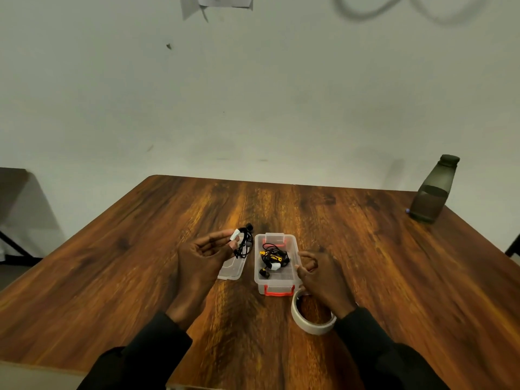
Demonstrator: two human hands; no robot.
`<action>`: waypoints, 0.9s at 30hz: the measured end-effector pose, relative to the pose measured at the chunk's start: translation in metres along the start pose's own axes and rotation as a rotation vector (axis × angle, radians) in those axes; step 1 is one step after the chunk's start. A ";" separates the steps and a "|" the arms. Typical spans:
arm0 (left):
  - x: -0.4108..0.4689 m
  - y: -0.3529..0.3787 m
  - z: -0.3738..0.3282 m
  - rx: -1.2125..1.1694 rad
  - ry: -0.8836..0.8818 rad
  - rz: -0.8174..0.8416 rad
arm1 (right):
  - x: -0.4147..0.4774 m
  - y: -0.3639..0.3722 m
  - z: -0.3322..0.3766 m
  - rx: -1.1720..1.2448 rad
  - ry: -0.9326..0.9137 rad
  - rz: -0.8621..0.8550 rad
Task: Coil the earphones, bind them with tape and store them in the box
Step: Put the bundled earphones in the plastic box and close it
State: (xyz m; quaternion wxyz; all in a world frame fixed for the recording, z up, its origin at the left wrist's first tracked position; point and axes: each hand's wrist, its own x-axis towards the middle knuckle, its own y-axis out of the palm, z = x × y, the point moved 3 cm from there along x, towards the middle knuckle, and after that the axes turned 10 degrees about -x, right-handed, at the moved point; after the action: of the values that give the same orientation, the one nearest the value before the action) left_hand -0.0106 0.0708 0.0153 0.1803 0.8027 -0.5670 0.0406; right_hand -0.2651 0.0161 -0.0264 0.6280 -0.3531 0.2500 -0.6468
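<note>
No writing can be read.
The paper sheet [222, 0] on the far wall [253, 94] bears faint marks, too blurred to read; the dark bottle [433, 192] at far right shows no legible label.

left hand [202, 253] pinching taped earphones [244, 243], open box [292, 250]

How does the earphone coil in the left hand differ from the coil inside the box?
The held coil is all black and pinched by the left hand, outside the box; the boxed coil has yellow parts and lies in the box. Both wear white tape.
</note>
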 end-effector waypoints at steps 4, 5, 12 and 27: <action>0.001 0.001 0.003 -0.009 0.009 0.000 | -0.004 -0.012 0.008 -0.181 -0.164 -0.171; 0.000 0.002 0.003 -0.008 0.011 0.002 | 0.001 -0.012 0.013 -0.212 -0.213 -0.169; -0.003 0.009 0.007 -0.014 -0.005 0.004 | 0.039 0.012 0.058 -0.655 -0.536 0.212; -0.006 0.004 0.015 -0.025 -0.010 -0.019 | 0.051 0.033 0.044 -0.637 -0.483 0.051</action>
State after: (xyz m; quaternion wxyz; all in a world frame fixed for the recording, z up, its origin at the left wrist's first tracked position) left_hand -0.0185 0.0699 0.0009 0.1877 0.8059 -0.5608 0.0279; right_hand -0.2087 -0.0325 -0.0171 0.5437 -0.6658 0.2918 -0.4194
